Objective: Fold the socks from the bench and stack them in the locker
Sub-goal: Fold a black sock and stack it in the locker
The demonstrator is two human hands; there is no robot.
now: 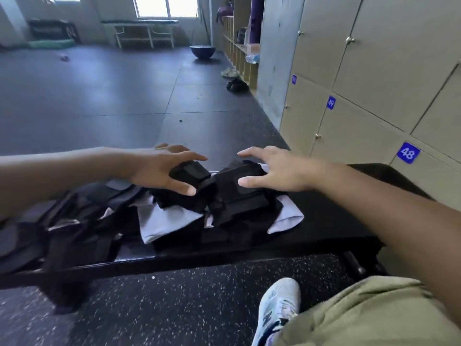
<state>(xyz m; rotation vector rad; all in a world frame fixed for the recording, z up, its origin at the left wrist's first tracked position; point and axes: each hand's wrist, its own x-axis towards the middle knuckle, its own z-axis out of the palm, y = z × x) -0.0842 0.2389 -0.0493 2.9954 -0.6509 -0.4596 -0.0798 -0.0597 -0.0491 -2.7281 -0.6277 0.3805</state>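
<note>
Socks (189,196) are lying in a soft, light, floppy heap on the black tabletop (336,221). I am hovering both hands, left hand (159,168) and right hand (272,171), fingers spread and holding nothing, over two folded black bundles (237,181); I am judging they need pinching across the folds so they stay together.

Dark speckled floor (174,308), bright windows (154,6)

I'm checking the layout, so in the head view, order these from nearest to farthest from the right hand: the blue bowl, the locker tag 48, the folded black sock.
1. Folded black sock, under the right hand on the bench.
2. Locker tag 48, to its right.
3. Blue bowl, far across the floor.
</note>
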